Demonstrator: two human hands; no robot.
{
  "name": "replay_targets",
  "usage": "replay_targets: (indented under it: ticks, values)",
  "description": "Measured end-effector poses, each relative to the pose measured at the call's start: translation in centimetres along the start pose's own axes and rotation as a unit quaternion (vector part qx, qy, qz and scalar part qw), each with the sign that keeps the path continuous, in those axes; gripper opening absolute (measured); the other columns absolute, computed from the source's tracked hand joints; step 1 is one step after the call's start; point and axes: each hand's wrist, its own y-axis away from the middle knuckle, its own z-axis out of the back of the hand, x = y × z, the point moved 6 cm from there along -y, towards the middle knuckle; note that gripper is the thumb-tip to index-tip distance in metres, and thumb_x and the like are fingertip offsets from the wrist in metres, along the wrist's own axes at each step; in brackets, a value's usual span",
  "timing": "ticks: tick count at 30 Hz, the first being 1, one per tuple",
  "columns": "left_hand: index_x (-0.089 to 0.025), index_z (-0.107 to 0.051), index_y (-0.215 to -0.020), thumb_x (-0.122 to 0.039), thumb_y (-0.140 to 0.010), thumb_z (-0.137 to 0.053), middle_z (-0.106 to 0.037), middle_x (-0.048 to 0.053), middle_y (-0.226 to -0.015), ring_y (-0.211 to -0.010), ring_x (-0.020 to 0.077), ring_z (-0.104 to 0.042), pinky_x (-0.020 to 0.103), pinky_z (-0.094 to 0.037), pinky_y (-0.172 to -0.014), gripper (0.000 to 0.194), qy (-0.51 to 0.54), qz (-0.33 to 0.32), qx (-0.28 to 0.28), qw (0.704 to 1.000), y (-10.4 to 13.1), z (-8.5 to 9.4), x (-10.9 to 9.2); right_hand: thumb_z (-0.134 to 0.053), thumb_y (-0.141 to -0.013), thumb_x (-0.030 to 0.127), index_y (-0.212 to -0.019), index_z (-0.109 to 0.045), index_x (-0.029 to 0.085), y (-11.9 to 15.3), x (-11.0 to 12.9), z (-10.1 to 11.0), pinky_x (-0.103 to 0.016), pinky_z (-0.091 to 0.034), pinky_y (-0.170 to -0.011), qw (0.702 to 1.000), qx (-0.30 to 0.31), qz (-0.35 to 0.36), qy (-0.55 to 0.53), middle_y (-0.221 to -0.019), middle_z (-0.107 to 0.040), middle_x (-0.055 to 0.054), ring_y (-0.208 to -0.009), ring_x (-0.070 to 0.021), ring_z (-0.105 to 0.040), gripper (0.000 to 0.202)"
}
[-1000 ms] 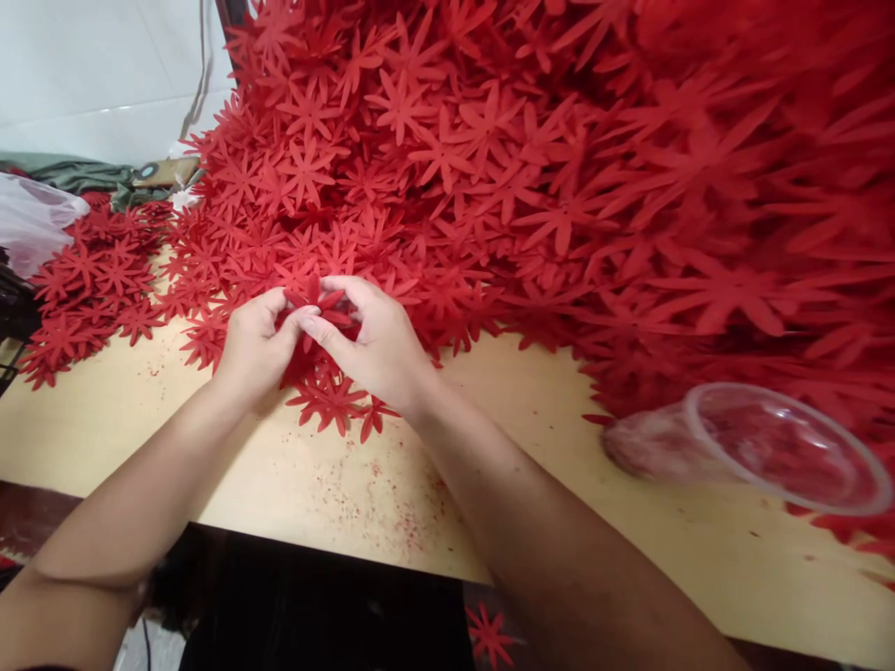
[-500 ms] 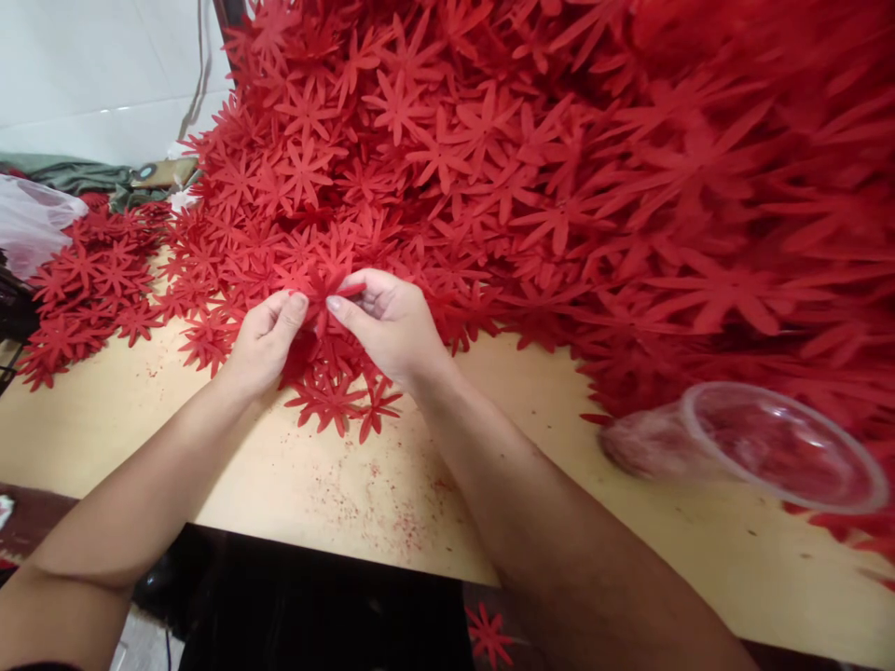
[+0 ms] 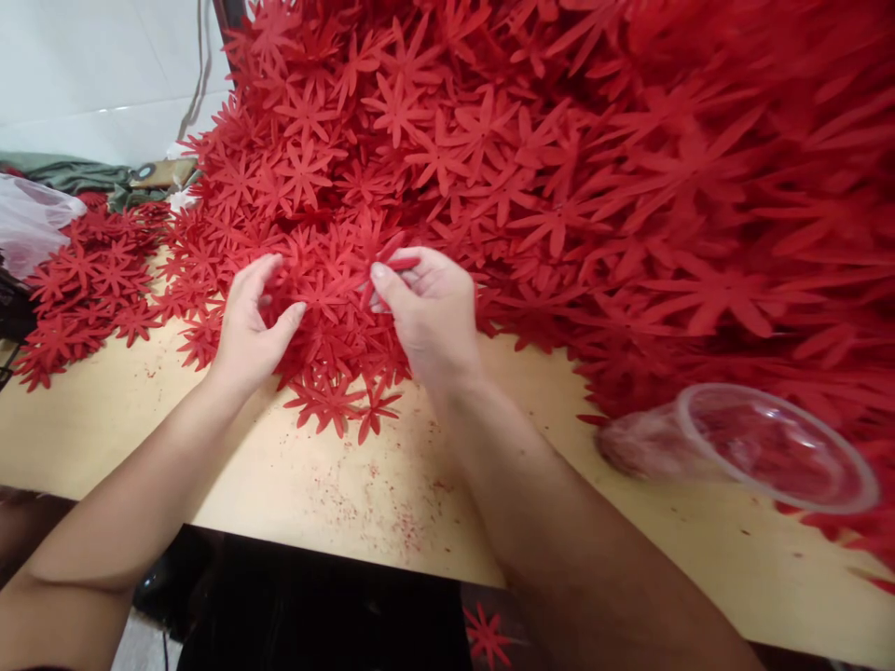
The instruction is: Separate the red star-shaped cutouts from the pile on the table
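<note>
Holding one red petal piece (image 3: 398, 264) with my right hand (image 3: 434, 317), I have the thumb and the fingers clamped on it, and some of its narrow petals come out around the tip of my thumb. This piece is in front of the big red heap (image 3: 482, 158), near its lower edge; how the petals are bent at the centre, I cannot tell, because my fingers cover it. My left hand (image 3: 250, 324) is at the other side, well apart from the right one. Its thumb is spread away from the fingers, with a gap between them, and behind this gap I see the red pieces of the heap.

Below my hands, two red flowers (image 3: 328, 403) lie at the front of the heap, on the pale table (image 3: 280, 466). Nearer to me, small red specks (image 3: 407, 533) are scattered on the wood. To the left there is a smaller red pile (image 3: 102, 280), and just beside it a white plastic bag (image 3: 34, 219); behind is a green cloth (image 3: 66, 172). To the right I see a clear plastic cup (image 3: 650, 445), but I cannot tell if it stands or lies. Lower than the table edge, one single red flower (image 3: 488, 636) shows its petals spread
</note>
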Motion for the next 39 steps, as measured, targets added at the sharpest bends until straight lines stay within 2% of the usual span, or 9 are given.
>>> replay_targets:
  ticks: [3,5,8,10,12,16,22,30,39]
  values:
    - [-0.026,-0.061,-0.116,-0.043,-0.064,-0.076,-0.042,0.008,-0.145,-0.138,0.0268,-0.033,0.038,-0.034,-0.109,0.057,-0.066,-0.055,-0.036,0.996,0.1,0.9,-1.2,-0.063,-0.079,0.037,-0.069,-0.049,0.02,0.7,-0.1,-1.3,-0.023,-0.041,-0.052,0.998,0.055,-0.009,0.028,-0.055,-0.05,0.005,-0.049,-0.0059,-0.046,0.025]
    - [-0.026,-0.065,-0.11,-0.046,-0.07,-0.071,-0.051,0.006,-0.138,-0.135,0.025,-0.039,0.039,-0.032,-0.111,0.045,-0.057,-0.065,-0.02,0.996,0.4,0.6,-2.2,-0.061,-0.078,0.048,-0.066,-0.05,0.019,1.2,-0.1,-1.8,-0.023,-0.04,-0.053,0.995,0.08,0.001,0.06,-0.056,-0.05,0.004,-0.051,-0.0066,-0.045,0.033]
    - [-0.021,-0.07,-0.096,-0.053,-0.076,-0.062,-0.07,0.006,-0.106,-0.107,0.0193,-0.061,0.033,-0.045,-0.098,0.039,0.048,-0.015,0.065,0.997,1.1,-1.1,-3.1,-0.06,-0.075,0.056,-0.066,-0.054,0.017,1.6,0.0,-2.1,-0.024,-0.041,-0.058,0.99,0.095,0.015,0.098,-0.062,-0.054,0.001,-0.059,-0.0085,-0.048,0.041]
    - [-0.019,-0.071,-0.087,-0.054,-0.071,-0.066,-0.072,0.003,-0.085,-0.084,0.0152,-0.066,0.028,-0.051,-0.082,0.039,0.121,0.035,0.101,0.987,1.6,-2.3,-3.1,-0.06,-0.074,0.058,-0.067,-0.055,0.017,1.8,0.0,-2.5,-0.025,-0.043,-0.062,0.989,0.115,0.015,0.096,-0.065,-0.056,0.0,-0.063,-0.0093,-0.05,0.042]
    - [-0.018,-0.071,-0.076,-0.05,-0.064,-0.074,-0.069,0.0,-0.072,-0.07,0.0114,-0.062,0.024,-0.051,-0.071,0.035,0.162,0.066,0.084,0.981,1.7,-2.6,-2.8,-0.06,-0.074,0.058,-0.066,-0.053,0.018,1.9,-0.1,-3.0,-0.026,-0.044,-0.065,0.987,0.145,0.008,0.067,-0.066,-0.056,0.001,-0.064,-0.0093,-0.05,0.042]
    - [-0.018,-0.067,-0.066,-0.044,-0.06,-0.079,-0.066,-0.003,-0.063,-0.058,0.0075,-0.055,0.022,-0.047,-0.063,0.029,0.212,0.108,-0.01,0.971,1.0,-1.3,-1.0,-0.063,-0.074,0.051,-0.07,-0.049,0.02,1.9,-0.4,-3.7,-0.024,-0.046,-0.066,0.981,0.196,-0.004,-0.005,-0.07,-0.056,0.003,-0.064,-0.0079,-0.051,0.034]
    - [-0.019,-0.066,-0.072,-0.043,-0.06,-0.079,-0.066,-0.001,-0.065,-0.06,0.0098,-0.057,0.024,-0.046,-0.062,0.031,0.216,0.13,-0.019,0.968,0.3,-0.5,0.2,-0.068,-0.073,0.036,-0.069,-0.048,0.019,1.2,-1.1,-2.3,-0.021,-0.036,-0.052,0.99,0.13,-0.029,0.053,-0.059,-0.047,0.006,-0.051,-0.0046,-0.041,0.026]
    - [-0.017,-0.052,-0.053,-0.051,-0.056,-0.079,-0.049,-0.005,-0.048,-0.045,0.0052,-0.04,0.022,-0.034,-0.047,0.043,0.217,0.136,0.044,0.966,1.0,-1.9,-1.1,-0.052,-0.08,0.059,-0.052,-0.035,0.02,1.5,0.3,-2.1,-0.023,-0.03,-0.045,0.989,0.116,-0.023,0.086,-0.047,-0.034,0.005,-0.046,-0.0059,-0.036,0.051]
    - [-0.017,-0.048,-0.052,-0.053,-0.057,-0.078,-0.043,-0.006,-0.045,-0.042,0.0044,-0.033,0.021,-0.028,-0.043,0.047,0.224,0.144,0.089,0.96,1.7,-3.1,-1.6,-0.064,-0.074,0.05,-0.079,-0.045,0.023,1.2,-0.3,-2.1,-0.025,-0.047,-0.059,0.992,0.121,-0.019,-0.009,-0.07,-0.055,0.003,-0.063,-0.009,-0.054,0.034]
